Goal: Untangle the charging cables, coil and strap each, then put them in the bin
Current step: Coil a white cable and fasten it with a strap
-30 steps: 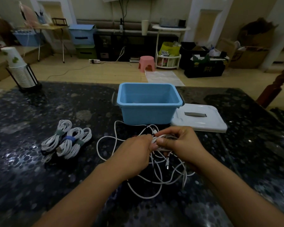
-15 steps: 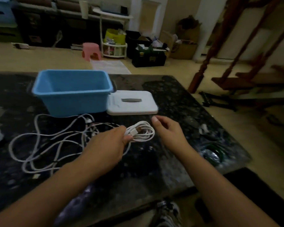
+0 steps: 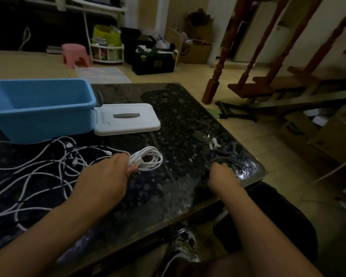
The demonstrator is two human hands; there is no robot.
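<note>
1. White coiled cable [image 3: 148, 159] is gripped by the left hand [image 3: 106, 176], fingers curled round one end of the coil, with the loops sticking out to that hand's right over the dark speckled counter [image 3: 178, 120].
2. Straps [image 3: 221, 156] near the counter's right corner are reached by the right hand [image 3: 222, 174]; its fingers are curled down onto a green one, but whether it is actually pinched cannot be told.
3. Loose tangled cables [image 3: 28, 172] lie spread to the left of the left hand.
4. Beyond that hand stands the blue bin [image 3: 42, 114]; nothing can be made out inside.
5. A white lid [image 3: 126, 118] lies flat just right of the bin.
</note>
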